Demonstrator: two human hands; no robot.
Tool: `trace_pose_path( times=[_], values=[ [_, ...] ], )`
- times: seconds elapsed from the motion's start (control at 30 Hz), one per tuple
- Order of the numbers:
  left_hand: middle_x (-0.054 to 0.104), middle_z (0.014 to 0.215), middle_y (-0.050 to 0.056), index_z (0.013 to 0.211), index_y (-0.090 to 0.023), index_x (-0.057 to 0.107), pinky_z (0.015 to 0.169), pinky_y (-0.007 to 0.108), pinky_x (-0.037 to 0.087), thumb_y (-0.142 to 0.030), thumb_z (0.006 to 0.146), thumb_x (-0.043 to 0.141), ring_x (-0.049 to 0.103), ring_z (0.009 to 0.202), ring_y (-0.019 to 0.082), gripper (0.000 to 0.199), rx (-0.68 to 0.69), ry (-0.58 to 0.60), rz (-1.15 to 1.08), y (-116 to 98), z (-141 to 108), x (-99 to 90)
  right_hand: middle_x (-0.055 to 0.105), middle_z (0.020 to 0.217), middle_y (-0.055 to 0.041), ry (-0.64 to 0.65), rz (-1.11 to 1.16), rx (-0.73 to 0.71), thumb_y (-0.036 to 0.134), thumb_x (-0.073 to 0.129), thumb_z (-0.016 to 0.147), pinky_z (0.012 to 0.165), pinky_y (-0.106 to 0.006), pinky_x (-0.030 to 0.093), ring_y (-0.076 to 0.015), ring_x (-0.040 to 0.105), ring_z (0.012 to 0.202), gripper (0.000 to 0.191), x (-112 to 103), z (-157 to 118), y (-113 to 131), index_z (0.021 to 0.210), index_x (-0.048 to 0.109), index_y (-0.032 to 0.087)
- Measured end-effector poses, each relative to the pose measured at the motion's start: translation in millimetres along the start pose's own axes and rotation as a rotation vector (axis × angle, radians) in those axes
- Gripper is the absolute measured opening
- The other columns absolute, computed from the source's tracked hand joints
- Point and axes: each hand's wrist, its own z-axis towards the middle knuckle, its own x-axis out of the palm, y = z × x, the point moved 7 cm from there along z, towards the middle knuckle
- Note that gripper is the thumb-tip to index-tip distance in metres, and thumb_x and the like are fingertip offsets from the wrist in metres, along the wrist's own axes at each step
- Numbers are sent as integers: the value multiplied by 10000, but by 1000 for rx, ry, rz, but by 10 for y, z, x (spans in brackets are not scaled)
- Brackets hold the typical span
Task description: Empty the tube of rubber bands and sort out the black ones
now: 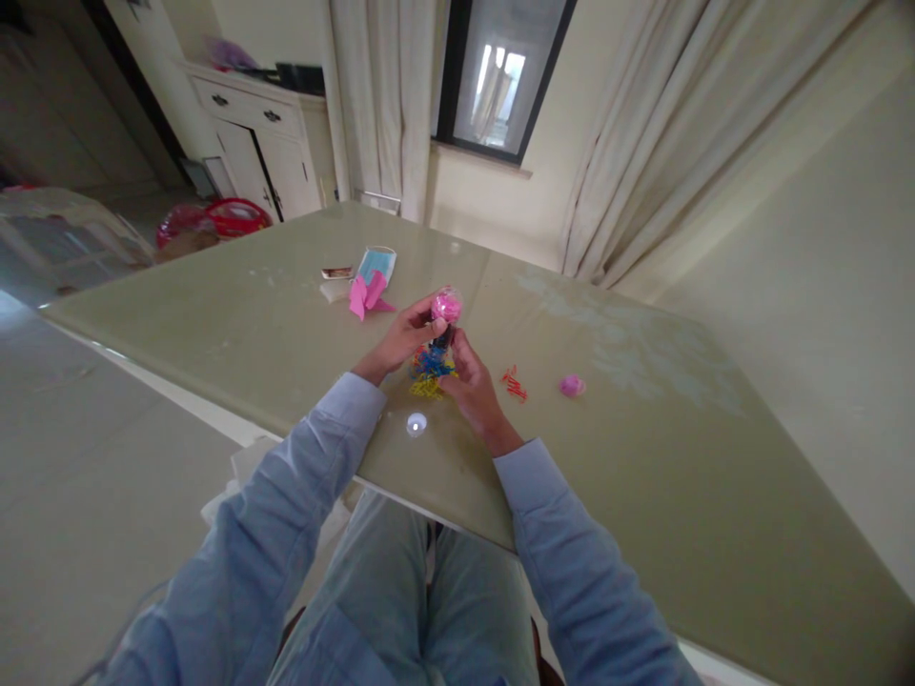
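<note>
My left hand [409,335] is closed on a clear ball with pink contents [447,305], held above the table. Against the dark part [442,338] under the ball, my right hand [472,379] has its fingers bent; whether they grip it is too small to tell. Blue pieces [432,363] and yellow pieces [427,386] lie in a tangled pile below my hands. A small clear round piece [416,425] rests nearer the front edge. Red pieces [514,383] lie right of my right hand, and a pink-purple ball [572,386] sits further right.
Beyond my left hand, pink sheets [368,294] overlap a blue face mask [376,264], beside a small dark-and-white packet [336,272]. The green table [607,457] has its front edge close to my lap. A white cabinet [264,143] and curtains stand behind.
</note>
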Motion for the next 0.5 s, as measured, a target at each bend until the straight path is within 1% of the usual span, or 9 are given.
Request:
trace_pose_path(
  times=[0.07,0.1,0.17,0.23,0.37,0.43,0.5],
  values=[
    [714,1201,98,1215,-207,708,1036,391,464,-543,730,813,623,1162,267,599,3,-24,-8,1,-1,-12,255,1661,-16,-74,-24,-7,188,683,687,1254,-447,199,-227,197,1545,986,-56,-7,15,1588,291,262],
    [720,1181,96,1217,-202,705,1017,385,471,-538,730,815,634,1132,260,601,1,-28,-14,6,-2,-13,247,1664,-14,-91,-36,-4,191,688,691,1254,-454,196,-230,181,1549,995,-69,-10,14,1594,276,268],
    [723,1173,97,1235,-195,694,989,370,479,-533,729,818,642,1103,251,621,-8,-29,-34,23,-2,-7,307,1643,-9,-59,-56,13,196,711,692,1252,-479,210,-246,210,1543,1001,-43,-10,-4,1592,283,283],
    [720,1192,103,1255,-193,683,975,358,484,-538,716,826,640,1116,253,656,-19,-24,-62,41,-1,3,363,1618,-3,-23,-61,23,200,735,684,1248,-495,233,-259,254,1531,1010,-8,-9,-21,1589,295,289],
    [717,1212,109,1291,-197,667,977,357,484,-534,703,837,642,1122,258,699,-23,-9,-75,42,-2,23,288,1652,-15,-72,-61,-16,219,734,694,1246,-467,243,-250,198,1547,1025,-21,-10,6,1601,260,270],
    [720,1204,105,1291,-202,670,982,358,479,-526,706,837,649,1105,256,690,-21,-3,-65,27,-4,31,301,1646,-26,-44,-60,-20,218,723,695,1245,-469,244,-253,213,1542,1013,5,-10,17,1599,268,262],
    [723,1190,101,1270,-204,683,992,365,473,-521,708,838,650,1097,251,663,-20,-5,-60,8,-4,33,302,1645,-25,-34,-65,-25,208,703,695,1254,-460,215,-245,232,1537,1003,19,-11,29,1598,270,253]
  ],
)
